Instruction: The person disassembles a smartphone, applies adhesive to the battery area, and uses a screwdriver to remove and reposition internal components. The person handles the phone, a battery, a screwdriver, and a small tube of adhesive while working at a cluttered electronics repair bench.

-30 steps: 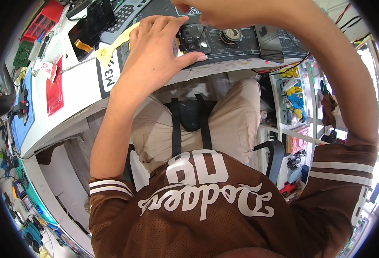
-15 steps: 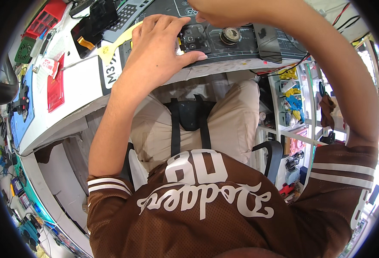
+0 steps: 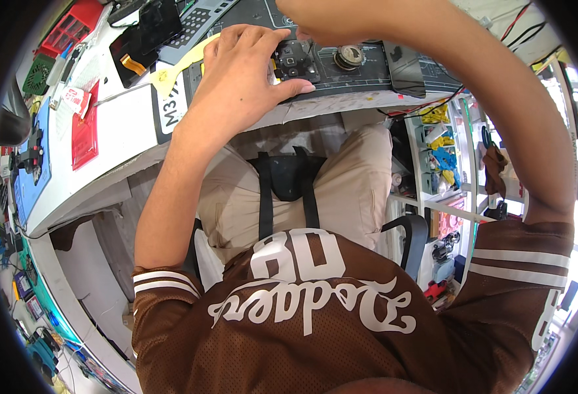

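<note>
My left hand [image 3: 239,75] spans a dark opened phone [image 3: 297,60] on the black work mat. Its thumb presses the near edge and its fingers rest along the far side, covering most of the phone. A square camera part shows between them. Over the phone's far end, my right hand [image 3: 321,18] is curled closed, cut off by the picture's upper edge. A thin dark tip seems to come down from it, too small to name. Close to the right of the phone stands a small round metal tin [image 3: 348,57].
A dark glass-faced panel [image 3: 406,69] lies at the mat's right. Left are a yellow flat piece [image 3: 165,80], a black screen with an orange ribbon cable [image 3: 131,62], a red packet [image 3: 85,141] and a red parts box [image 3: 69,29]. Wires [image 3: 427,108] hang off the desk edge.
My right hand has shifted slightly to the left over the phone. The left hand keeps its hold, and the whole view has moved a little.
</note>
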Available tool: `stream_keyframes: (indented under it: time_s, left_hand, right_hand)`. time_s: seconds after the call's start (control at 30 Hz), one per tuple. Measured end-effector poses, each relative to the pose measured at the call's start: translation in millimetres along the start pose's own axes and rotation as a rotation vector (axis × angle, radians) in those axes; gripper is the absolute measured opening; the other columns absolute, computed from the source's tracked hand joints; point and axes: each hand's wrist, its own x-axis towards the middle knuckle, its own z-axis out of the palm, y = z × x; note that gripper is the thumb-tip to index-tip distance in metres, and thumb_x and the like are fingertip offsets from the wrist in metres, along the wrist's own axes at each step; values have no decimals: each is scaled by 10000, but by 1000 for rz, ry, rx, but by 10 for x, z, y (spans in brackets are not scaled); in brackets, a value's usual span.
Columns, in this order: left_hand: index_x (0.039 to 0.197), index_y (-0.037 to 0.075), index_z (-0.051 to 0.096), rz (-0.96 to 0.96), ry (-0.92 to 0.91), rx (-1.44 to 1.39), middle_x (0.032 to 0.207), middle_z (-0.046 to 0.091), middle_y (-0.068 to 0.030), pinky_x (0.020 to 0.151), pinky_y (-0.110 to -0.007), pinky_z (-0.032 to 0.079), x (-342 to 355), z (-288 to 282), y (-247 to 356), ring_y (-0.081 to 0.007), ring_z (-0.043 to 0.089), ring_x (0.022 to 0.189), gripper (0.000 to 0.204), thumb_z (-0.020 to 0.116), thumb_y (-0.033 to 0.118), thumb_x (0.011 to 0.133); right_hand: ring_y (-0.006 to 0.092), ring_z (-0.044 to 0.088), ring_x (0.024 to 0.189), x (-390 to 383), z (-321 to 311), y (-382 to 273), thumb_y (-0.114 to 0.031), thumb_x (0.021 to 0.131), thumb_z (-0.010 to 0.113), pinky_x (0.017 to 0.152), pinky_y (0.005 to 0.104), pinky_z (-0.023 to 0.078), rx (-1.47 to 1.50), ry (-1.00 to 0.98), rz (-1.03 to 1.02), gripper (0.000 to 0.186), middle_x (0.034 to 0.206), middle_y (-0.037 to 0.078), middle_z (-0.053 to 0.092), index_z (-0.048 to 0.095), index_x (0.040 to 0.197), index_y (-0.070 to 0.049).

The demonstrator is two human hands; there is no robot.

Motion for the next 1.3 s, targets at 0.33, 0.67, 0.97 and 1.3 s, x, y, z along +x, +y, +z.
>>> stream_keyframes:
  time_s: [0.33, 0.67, 0.97, 1.3]
  left_hand:
    - [1438, 68, 631, -3, -1, -7, 1427, 629, -89, 1203, -485, 372, 0, 32, -18, -312, 465, 1424, 795, 851, 534, 832]
    - [1443, 76, 631, -7, -13, -8, 1428, 631, -91, 1210, -487, 354, -4, 21, -14, -316, 460, 1433, 784, 848, 528, 840]
    - [1427, 70, 639, 21, 32, -36, 1367, 660, -101, 1177, -501, 346, -6, 51, -26, -327, 482, 1407, 754, 860, 490, 842]
    - [1458, 73, 621, 30, 6, -3, 1394, 642, -99, 1190, -492, 331, 4, 38, -25, -313, 471, 1410, 786, 839, 524, 853]
  right_hand:
    - [354, 769, 975, -15, -66, 9, -202, 849, 751, 834, 453, 610, -8, -42, -4, 243, 1002, 193, 792, 817, 986, -11]
    - [360, 770, 950, 36, -23, 14, -192, 841, 745, 815, 456, 611, -22, -31, 9, 240, 980, 200, 791, 815, 965, 2]
    - [364, 766, 980, 4, -24, 30, -172, 839, 736, 830, 448, 610, 10, -37, -10, 243, 1008, 213, 787, 814, 984, 6]
    - [345, 771, 997, -32, -28, 9, -194, 851, 744, 841, 455, 613, 23, -48, 46, 254, 1052, 194, 793, 824, 1023, -25]
